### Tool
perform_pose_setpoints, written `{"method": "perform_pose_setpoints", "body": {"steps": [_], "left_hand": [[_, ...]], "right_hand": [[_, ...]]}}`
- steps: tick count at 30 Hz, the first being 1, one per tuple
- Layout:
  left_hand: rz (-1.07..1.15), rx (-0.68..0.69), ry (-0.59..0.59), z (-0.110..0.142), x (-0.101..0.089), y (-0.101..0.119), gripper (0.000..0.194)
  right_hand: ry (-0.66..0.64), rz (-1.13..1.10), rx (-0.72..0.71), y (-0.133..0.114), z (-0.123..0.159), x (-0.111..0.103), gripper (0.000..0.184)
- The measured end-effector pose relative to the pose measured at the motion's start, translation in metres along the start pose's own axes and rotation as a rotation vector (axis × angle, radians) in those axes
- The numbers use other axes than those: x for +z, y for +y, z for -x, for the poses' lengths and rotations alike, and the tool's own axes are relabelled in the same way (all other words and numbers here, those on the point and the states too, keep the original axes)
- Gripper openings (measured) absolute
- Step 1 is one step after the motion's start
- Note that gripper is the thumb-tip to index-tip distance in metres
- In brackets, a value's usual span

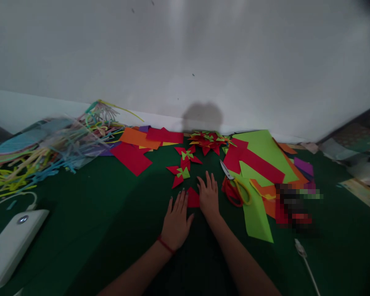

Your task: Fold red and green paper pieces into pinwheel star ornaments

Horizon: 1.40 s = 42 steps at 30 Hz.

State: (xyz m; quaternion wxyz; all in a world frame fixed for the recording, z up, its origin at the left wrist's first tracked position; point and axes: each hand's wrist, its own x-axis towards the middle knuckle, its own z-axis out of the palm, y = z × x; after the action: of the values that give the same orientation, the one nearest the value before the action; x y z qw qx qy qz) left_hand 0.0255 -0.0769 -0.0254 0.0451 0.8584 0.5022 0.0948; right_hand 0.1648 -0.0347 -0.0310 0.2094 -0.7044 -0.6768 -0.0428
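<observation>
Flat on the green table, my left hand (176,218) rests with its fingers stretched out at the left edge of a small folded red paper (193,198). My right hand (209,195) lies on the paper's right edge, fingers spread. Just beyond are two red paper shapes with green cut paper on top, the nearer flower (179,174) and the farther flower (187,156). Scissors (239,189) with red and yellow handles lie open to the right of my right hand. Behind the two flowers is a pile of red and green paper flowers (208,139).
Strips and plastic bags (80,131) heap at the left. Red and orange sheets (131,158) lie back left, green sheets (265,152) back right. A white power bank (15,246) sits front left, a white cable (306,259) front right. A pale wall (142,61) rises behind.
</observation>
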Motion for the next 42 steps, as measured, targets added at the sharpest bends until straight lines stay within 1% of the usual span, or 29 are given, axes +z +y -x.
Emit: {"method": "perform_pose_setpoints", "body": {"steps": [6,10,14,18,20,21,24,26,29,31,35,42], "left_hand": [[-0.05,-0.052,0.012,0.016,-0.006,-0.018,0.052],[-0.064,-0.065,0.018,0.021,-0.007,-0.025,0.053],[-0.069,-0.091,0.031,0.024,-0.007,-0.025,0.056],[-0.075,-0.146,0.057,0.025,-0.01,-0.016,0.064],[-0.072,-0.147,0.071,0.021,-0.012,-0.008,0.063],[-0.064,-0.113,0.073,0.017,-0.013,-0.004,0.059],[-0.02,0.096,0.061,-0.003,-0.01,0.004,0.048],[-0.007,0.159,0.043,-0.018,-0.005,0.005,0.047],[-0.01,0.139,0.022,-0.035,0.005,-0.001,0.047],[-0.015,0.135,0.028,-0.039,0.01,-0.005,0.048],[-0.031,0.13,0.056,-0.037,0.013,-0.008,0.047],[-0.035,0.143,0.039,-0.036,0.011,-0.009,0.048]], "right_hand": [[0.021,-0.032,-0.006,0.001,0.0,0.002,0.034],[0.031,-0.045,-0.005,0.002,0.001,0.004,0.034],[0.027,-0.042,-0.002,0.003,0.002,0.006,0.035],[0.019,-0.029,0.005,0.003,0.001,0.007,0.034],[0.021,-0.029,0.011,0.003,0.001,0.007,0.034],[0.022,-0.031,0.013,0.002,0.001,0.007,0.034],[0.019,-0.03,0.017,0.002,0.001,0.007,0.034],[0.014,-0.024,0.016,0.002,0.0,0.008,0.033],[0.011,-0.021,0.021,0.001,0.0,0.008,0.034],[0.011,-0.026,0.025,0.001,0.0,0.008,0.034],[0.01,-0.054,0.026,0.003,0.002,0.007,0.037],[0.023,-0.167,0.031,0.007,0.005,0.003,0.054]]}}
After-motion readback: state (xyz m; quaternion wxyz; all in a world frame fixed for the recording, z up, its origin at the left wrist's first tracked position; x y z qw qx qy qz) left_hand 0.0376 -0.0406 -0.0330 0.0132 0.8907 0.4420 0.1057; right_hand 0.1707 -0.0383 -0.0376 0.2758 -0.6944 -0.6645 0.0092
